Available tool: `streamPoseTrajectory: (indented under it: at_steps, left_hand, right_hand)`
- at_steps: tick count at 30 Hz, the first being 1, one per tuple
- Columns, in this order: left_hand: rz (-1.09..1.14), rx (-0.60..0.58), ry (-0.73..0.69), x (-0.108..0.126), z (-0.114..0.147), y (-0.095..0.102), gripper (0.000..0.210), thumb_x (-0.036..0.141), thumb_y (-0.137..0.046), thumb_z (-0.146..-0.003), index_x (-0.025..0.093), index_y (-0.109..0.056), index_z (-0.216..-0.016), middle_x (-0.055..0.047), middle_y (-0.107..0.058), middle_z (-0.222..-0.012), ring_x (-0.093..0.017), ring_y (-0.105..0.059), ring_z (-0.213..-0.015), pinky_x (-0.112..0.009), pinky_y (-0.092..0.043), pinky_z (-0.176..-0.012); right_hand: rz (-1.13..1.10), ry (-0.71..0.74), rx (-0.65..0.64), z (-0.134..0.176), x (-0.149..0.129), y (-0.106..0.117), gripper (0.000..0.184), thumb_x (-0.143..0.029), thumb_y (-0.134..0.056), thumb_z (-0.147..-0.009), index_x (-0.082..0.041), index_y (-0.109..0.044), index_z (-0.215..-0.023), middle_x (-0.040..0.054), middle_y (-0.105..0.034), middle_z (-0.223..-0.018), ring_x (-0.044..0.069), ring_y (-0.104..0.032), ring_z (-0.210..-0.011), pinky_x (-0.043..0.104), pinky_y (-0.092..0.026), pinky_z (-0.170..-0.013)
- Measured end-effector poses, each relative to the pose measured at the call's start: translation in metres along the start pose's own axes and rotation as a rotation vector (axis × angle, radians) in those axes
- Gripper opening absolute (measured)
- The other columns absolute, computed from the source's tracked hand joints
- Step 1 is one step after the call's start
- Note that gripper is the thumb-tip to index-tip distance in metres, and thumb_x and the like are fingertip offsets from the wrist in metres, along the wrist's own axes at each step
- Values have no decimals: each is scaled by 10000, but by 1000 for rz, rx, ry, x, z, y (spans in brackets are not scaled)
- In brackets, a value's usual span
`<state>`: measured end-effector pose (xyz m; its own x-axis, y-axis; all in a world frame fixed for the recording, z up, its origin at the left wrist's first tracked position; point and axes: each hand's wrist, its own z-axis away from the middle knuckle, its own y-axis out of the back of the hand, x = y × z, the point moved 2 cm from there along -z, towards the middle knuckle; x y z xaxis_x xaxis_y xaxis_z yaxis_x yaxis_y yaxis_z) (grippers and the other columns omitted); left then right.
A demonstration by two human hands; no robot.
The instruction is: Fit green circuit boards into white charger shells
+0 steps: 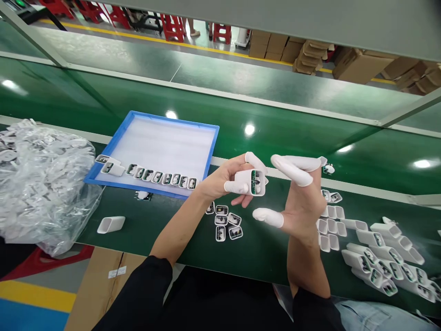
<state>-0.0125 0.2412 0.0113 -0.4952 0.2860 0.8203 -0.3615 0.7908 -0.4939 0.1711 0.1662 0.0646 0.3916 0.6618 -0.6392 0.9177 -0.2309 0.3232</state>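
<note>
My left hand (232,177) grips a white plastic housing (243,180) whose open end faces right and shows a green circuit board inside. White finger cots cover several of its fingertips. To the right, my right hand (303,197) is raised with thumb and fingers spread apart, also in white cots, and nothing sits between them. Below the hands, several white housings with boards inside (221,220) stand on the dark green bench. A blue-rimmed tray (165,118) at the left holds a row of similar housings (157,177) along its near side.
A clear plastic bag of white parts (44,184) lies at far left. One housing (110,224) rests near the bench's front edge, and a small circuit board (143,196) by the tray. Many housings (379,262) crowd the right side. A metal frame (220,94) crosses behind.
</note>
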Motion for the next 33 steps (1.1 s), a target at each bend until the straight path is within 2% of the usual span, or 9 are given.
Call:
streamPoseTrajectory:
  at_steps: [4, 7, 10, 14, 17, 19, 23, 28, 33]
  left_hand:
    - [-12, 126, -39, -1, -1, -2, 711, 653, -901, -910, 332, -584, -1459, -5, -755, -963, -134, -708, -494, -217, -488, -385]
    - [-71, 209, -89, -1, -1, -4, 590, 674, -836, -973, 329, -624, -1402, -1, -723, -932, -131, -708, -538, -239, -529, -448]
    - [-135, 305, -161, 0, -2, -10, 465, 626, -811, -1020, 309, -647, -1318, -3, -715, -913, -162, -760, -683, -274, -609, -603]
    - [-182, 349, -178, 4, -2, -20, 428, 587, -743, -1076, 295, -631, -1368, -43, -749, -979, -221, -802, -883, -309, -636, -712]
    - [-288, 277, -166, 15, 2, -22, 544, 699, -680, -1070, 273, -645, -1407, -94, -767, -1070, -265, -799, -970, -366, -658, -779]
    - [-451, 242, -200, 24, 4, -20, 601, 727, -737, -1018, 260, -683, -1392, -120, -765, -1166, -275, -781, -1011, -383, -657, -823]
    - [-733, 295, -274, 32, 6, -17, 519, 575, -900, -930, 257, -741, -1308, -84, -765, -1156, -224, -739, -948, -317, -615, -779]
    - [-682, 410, -371, 15, 3, -27, 446, 583, -875, -937, 234, -740, -1180, -36, -737, -971, -188, -705, -798, -315, -612, -743]
    - [-595, 574, -500, 4, 0, -32, 412, 574, -887, -894, 219, -731, -1033, -18, -704, -889, -163, -678, -759, -282, -597, -705]
  right_hand:
    - [133, 115, -26, 1, 2, 1, 882, -486, -1073, -771, -462, -690, -1565, 81, -775, -1297, 400, -751, -1162, 596, -682, -902]
    - [265, 174, -55, 2, 6, -2, 874, -405, -1067, -781, -457, -678, -1563, 69, -792, -1336, 371, -764, -1124, 576, -671, -886]
    - [324, 187, -51, 1, 8, -6, 839, -374, -1051, -801, -447, -682, -1550, 76, -801, -1358, 365, -774, -1123, 555, -663, -883]
    - [344, 204, 11, -1, 8, -6, 800, -324, -1036, -813, -411, -699, -1533, 74, -825, -1259, 340, -771, -1044, 522, -636, -846]
    - [166, 75, 30, -4, 15, -2, 664, -410, -1016, -829, -375, -755, -1439, 59, -818, -1148, 312, -742, -983, 507, -631, -835]
    - [-60, -74, 20, -6, 25, 0, 539, -515, -970, -867, -336, -795, -1345, 49, -799, -1069, 291, -727, -955, 489, -638, -837]
    - [-366, -266, 9, -9, 40, 0, 488, -688, -891, -893, -289, -838, -1170, 37, -777, -970, 253, -714, -878, 451, -642, -839]
    - [-419, -331, 19, -9, 39, -7, 502, -710, -907, -866, -270, -838, -1098, 28, -754, -912, 236, -698, -850, 419, -630, -827]
    - [-493, -334, 24, -8, 35, -14, 431, -656, -912, -872, -268, -833, -1043, 19, -750, -907, 213, -674, -810, 392, -619, -787]
